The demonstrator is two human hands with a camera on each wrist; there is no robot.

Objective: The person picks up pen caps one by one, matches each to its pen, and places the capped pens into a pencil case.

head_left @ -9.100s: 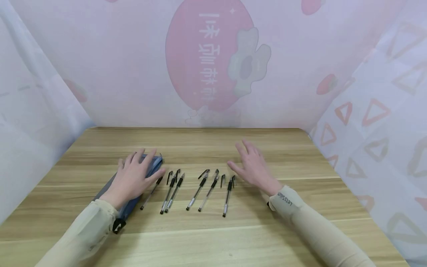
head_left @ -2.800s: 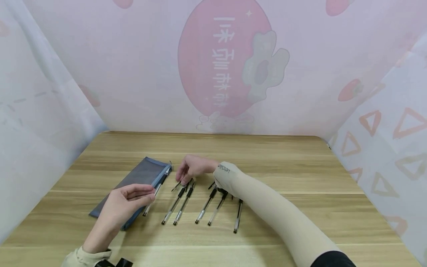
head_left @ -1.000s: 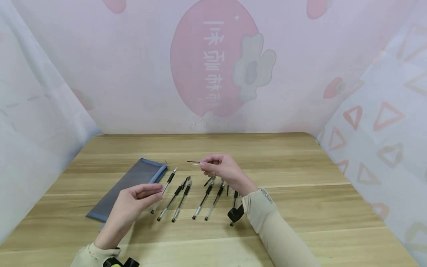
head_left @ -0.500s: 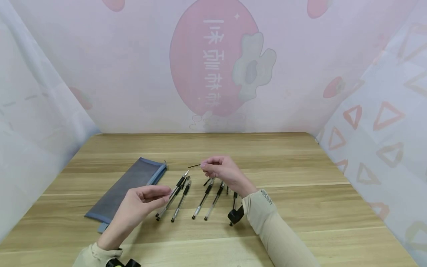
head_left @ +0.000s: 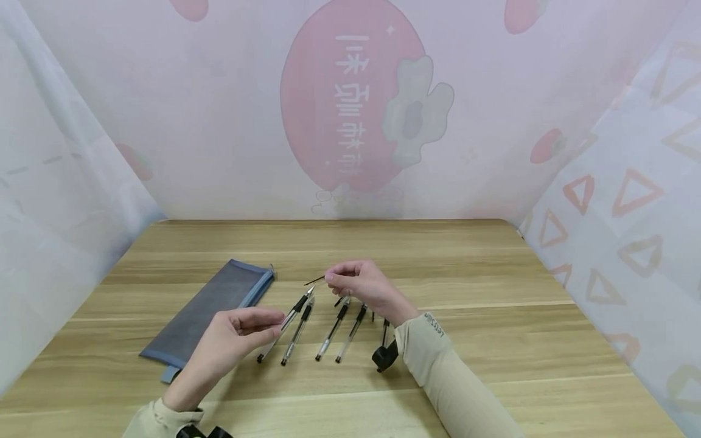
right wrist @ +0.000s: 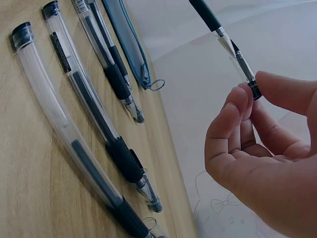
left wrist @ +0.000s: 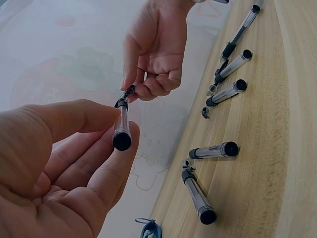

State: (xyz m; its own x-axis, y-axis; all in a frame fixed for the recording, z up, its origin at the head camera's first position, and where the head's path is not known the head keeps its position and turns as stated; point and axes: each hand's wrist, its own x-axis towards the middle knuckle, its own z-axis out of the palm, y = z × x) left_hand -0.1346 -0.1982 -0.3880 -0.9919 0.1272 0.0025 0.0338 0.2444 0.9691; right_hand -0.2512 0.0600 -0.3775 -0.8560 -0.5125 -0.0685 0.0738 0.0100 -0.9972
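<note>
My left hand (head_left: 232,337) pinches a clear-barrelled gel pen (head_left: 300,304) with a black grip, its bare tip pointing up and away. Between thumb and fingertips, my right hand (head_left: 367,285) holds a pen cap (head_left: 314,281) with a dark clip. In the right wrist view, the pen's tip is at the mouth of the clear cap (right wrist: 246,69); how far inside I cannot tell. From the left wrist view, the pen's black end plug (left wrist: 122,141) faces the camera. Beneath the hands, several similar pens, among them one pen (head_left: 298,333), lie on the table.
A blue-grey mesh zip pouch (head_left: 202,310) lies left on the wooden table (head_left: 465,255), partly behind my left hand. More pens lie to the right, such as one pen (head_left: 331,331); my right wrist and its camera (head_left: 385,356) partly cover the rightmost. A printed curtain stands behind.
Earlier my right hand picked up the cap and my left hand lifted the pen off the table. Over the last second the left hand has moved right, bringing the pen tip to the cap.
</note>
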